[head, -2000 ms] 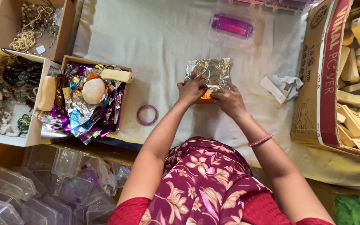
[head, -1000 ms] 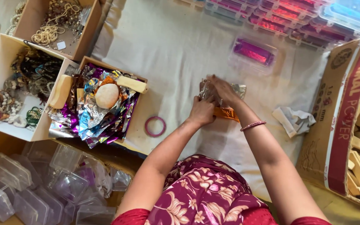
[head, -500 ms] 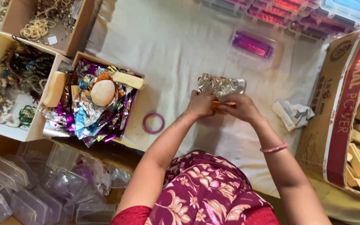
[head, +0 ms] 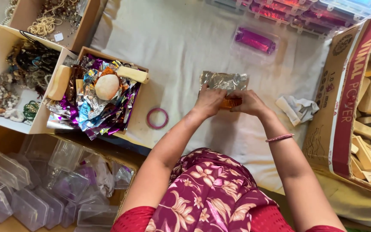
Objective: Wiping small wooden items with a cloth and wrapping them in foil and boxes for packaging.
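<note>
My left hand (head: pixel 209 102) and my right hand (head: pixel 249 102) meet over a white cloth (head: pixel 181 47), fingers closed around a small orange piece (head: pixel 230 103) that lies on a crinkled silver foil sheet (head: pixel 223 80). The foil sticks out beyond my fingertips. Most of the orange piece is hidden under my fingers. A pink ring (head: pixel 157 118) lies on the cloth to the left of my left forearm.
A cardboard box (head: pixel 140 101) of shiny coloured foil sheets with pale blocks stands at left. Boxes of beads and jewellery (head: pixel 9 77) sit further left. A large carton of wooden pieces (head: pixel 344 107) is at right. A clear case with purple contents (head: pixel 255 41) and crumpled paper (head: pixel 298 108) lie nearby. Clear plastic boxes (head: pixel 31 180) sit below.
The hands have shifted slightly and settled side by side over the orange piece; the foil sheet now lies flatter beyond the fingertips. The view has moved a little.
</note>
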